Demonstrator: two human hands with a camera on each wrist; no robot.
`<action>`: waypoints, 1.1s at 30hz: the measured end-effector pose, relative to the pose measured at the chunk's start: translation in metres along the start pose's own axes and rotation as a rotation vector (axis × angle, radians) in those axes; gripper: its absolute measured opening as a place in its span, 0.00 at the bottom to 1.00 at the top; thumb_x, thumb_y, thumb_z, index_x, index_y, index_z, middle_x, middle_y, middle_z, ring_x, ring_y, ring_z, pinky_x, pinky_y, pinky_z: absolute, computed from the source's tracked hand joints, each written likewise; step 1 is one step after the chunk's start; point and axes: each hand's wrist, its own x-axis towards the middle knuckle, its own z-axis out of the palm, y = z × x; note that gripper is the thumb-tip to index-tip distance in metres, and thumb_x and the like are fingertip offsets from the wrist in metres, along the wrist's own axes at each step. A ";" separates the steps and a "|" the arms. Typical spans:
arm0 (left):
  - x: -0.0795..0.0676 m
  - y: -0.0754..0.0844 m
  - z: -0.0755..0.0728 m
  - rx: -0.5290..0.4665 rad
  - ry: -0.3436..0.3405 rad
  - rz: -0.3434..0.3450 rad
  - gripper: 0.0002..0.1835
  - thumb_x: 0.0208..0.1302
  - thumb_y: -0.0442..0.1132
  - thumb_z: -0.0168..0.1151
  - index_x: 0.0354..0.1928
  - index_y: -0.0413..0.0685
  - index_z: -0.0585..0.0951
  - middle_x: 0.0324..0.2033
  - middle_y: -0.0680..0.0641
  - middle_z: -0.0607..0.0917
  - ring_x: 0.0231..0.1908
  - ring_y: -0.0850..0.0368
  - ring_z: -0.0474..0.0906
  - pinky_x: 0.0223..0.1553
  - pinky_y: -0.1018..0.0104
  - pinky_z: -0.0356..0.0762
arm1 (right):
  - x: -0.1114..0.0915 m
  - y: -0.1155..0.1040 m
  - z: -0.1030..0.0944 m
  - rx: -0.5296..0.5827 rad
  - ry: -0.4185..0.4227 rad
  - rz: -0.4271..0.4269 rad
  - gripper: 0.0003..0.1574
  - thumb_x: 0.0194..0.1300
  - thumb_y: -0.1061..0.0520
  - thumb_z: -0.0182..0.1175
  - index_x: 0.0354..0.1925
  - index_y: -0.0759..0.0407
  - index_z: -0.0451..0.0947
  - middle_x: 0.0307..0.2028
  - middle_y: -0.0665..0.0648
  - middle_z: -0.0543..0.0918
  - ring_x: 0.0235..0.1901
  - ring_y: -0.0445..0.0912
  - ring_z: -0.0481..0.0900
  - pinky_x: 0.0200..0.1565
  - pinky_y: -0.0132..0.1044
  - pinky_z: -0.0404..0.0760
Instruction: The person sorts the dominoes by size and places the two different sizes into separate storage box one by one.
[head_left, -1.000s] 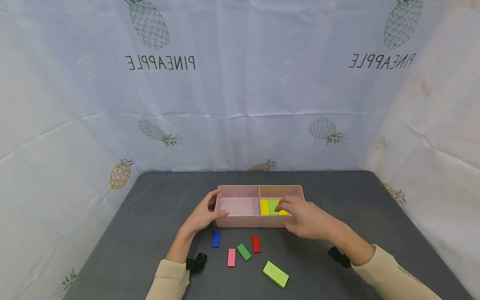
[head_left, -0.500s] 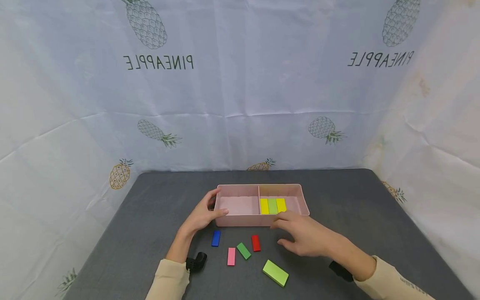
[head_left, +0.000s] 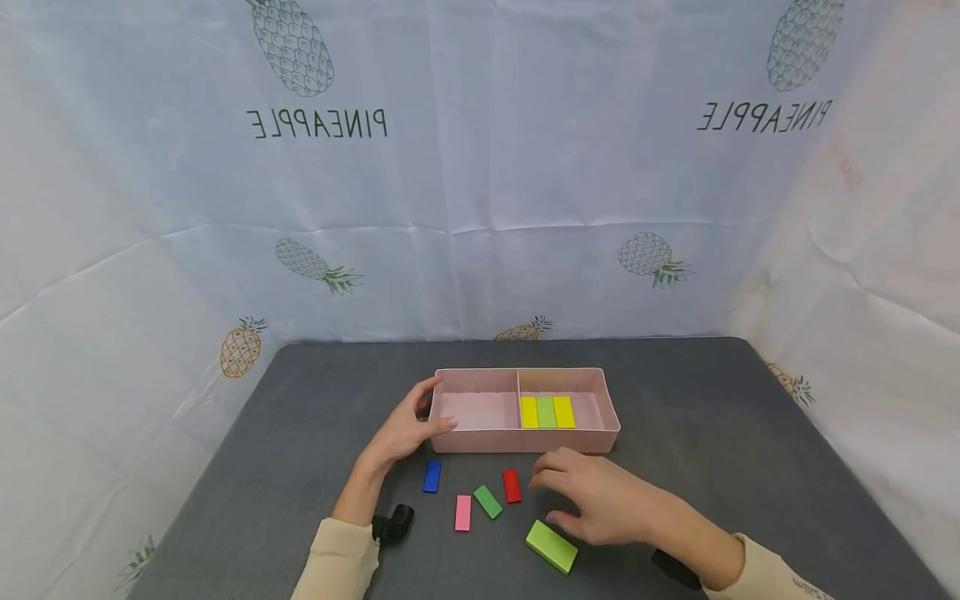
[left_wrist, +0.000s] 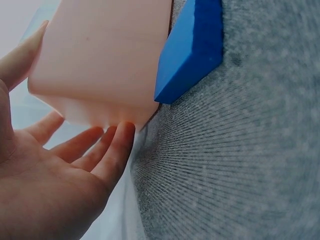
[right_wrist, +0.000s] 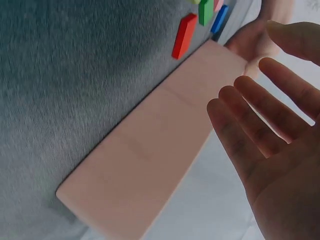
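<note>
A pink two-compartment box stands on the grey table. My left hand grips its left end, thumb over the front rim and fingers against the end wall, as the left wrist view shows too. Two yellow blocks with a light green block between them lie side by side in the right compartment. My right hand, holding nothing, hovers in front of the box with fingers loosely bent. Nearest to it are a red block and a larger lime green block on the table.
A blue block lies just in front of the box's left part. Farther forward are a pink block and a green block. Behind the table hangs a white cloth printed with pineapples.
My right hand has come out of the right compartment and moved toward me, over the table near the lime green block. The left hand has kept its grip on the box.
</note>
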 end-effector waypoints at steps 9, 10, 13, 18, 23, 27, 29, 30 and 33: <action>0.003 -0.006 0.002 0.004 0.026 0.006 0.44 0.63 0.38 0.70 0.77 0.41 0.59 0.76 0.35 0.59 0.72 0.31 0.56 0.67 0.34 0.60 | -0.002 -0.004 0.018 0.034 -0.046 -0.078 0.19 0.64 0.57 0.69 0.53 0.52 0.81 0.53 0.44 0.77 0.51 0.37 0.74 0.51 0.30 0.79; 0.003 -0.006 0.002 0.005 0.024 0.007 0.44 0.63 0.38 0.70 0.77 0.40 0.59 0.75 0.35 0.59 0.72 0.31 0.57 0.67 0.34 0.61 | -0.003 -0.005 0.020 0.032 -0.048 -0.089 0.19 0.64 0.57 0.69 0.53 0.52 0.81 0.52 0.44 0.77 0.51 0.37 0.74 0.51 0.30 0.79; 0.001 -0.002 0.001 0.001 0.013 0.001 0.44 0.63 0.37 0.70 0.77 0.39 0.59 0.75 0.34 0.59 0.71 0.30 0.57 0.67 0.35 0.61 | -0.004 -0.006 0.025 0.024 -0.057 -0.121 0.18 0.63 0.56 0.69 0.52 0.51 0.81 0.52 0.44 0.77 0.52 0.37 0.73 0.51 0.30 0.78; 0.005 -0.007 0.000 0.005 0.000 -0.005 0.45 0.64 0.36 0.70 0.78 0.38 0.57 0.75 0.33 0.59 0.71 0.30 0.57 0.67 0.35 0.61 | -0.006 -0.007 0.029 0.045 -0.140 -0.110 0.21 0.65 0.53 0.70 0.55 0.47 0.80 0.55 0.42 0.76 0.54 0.37 0.72 0.51 0.31 0.79; 0.014 -0.030 0.001 0.010 0.015 -0.002 0.46 0.63 0.38 0.71 0.79 0.43 0.57 0.76 0.35 0.59 0.72 0.32 0.57 0.67 0.35 0.61 | -0.008 -0.007 0.032 0.074 -0.228 -0.073 0.24 0.66 0.50 0.70 0.59 0.44 0.79 0.57 0.42 0.74 0.56 0.36 0.70 0.53 0.33 0.79; 0.018 -0.039 0.001 0.027 0.025 0.001 0.46 0.62 0.42 0.72 0.78 0.50 0.59 0.76 0.40 0.60 0.72 0.36 0.58 0.67 0.36 0.62 | -0.009 -0.006 0.037 0.079 -0.246 -0.069 0.26 0.65 0.50 0.70 0.61 0.44 0.78 0.58 0.41 0.74 0.56 0.36 0.70 0.53 0.34 0.79; 0.018 -0.040 0.000 0.027 0.026 0.005 0.46 0.62 0.43 0.72 0.78 0.50 0.60 0.76 0.41 0.60 0.73 0.36 0.58 0.67 0.36 0.63 | -0.010 -0.005 0.038 0.090 -0.252 -0.062 0.27 0.65 0.51 0.70 0.61 0.44 0.77 0.58 0.41 0.74 0.56 0.36 0.70 0.53 0.34 0.79; 0.018 -0.040 0.000 0.025 0.026 0.006 0.46 0.62 0.44 0.73 0.78 0.51 0.60 0.76 0.41 0.60 0.73 0.36 0.58 0.67 0.36 0.63 | -0.011 -0.005 0.038 0.093 -0.251 -0.060 0.27 0.65 0.51 0.70 0.61 0.45 0.77 0.58 0.41 0.74 0.56 0.36 0.70 0.53 0.34 0.79; 0.018 -0.039 0.000 0.022 0.022 0.009 0.46 0.61 0.44 0.73 0.78 0.51 0.60 0.76 0.41 0.60 0.73 0.36 0.57 0.67 0.36 0.63 | -0.012 -0.004 0.037 0.102 -0.255 -0.044 0.28 0.65 0.51 0.70 0.62 0.45 0.76 0.58 0.41 0.74 0.56 0.36 0.70 0.53 0.34 0.79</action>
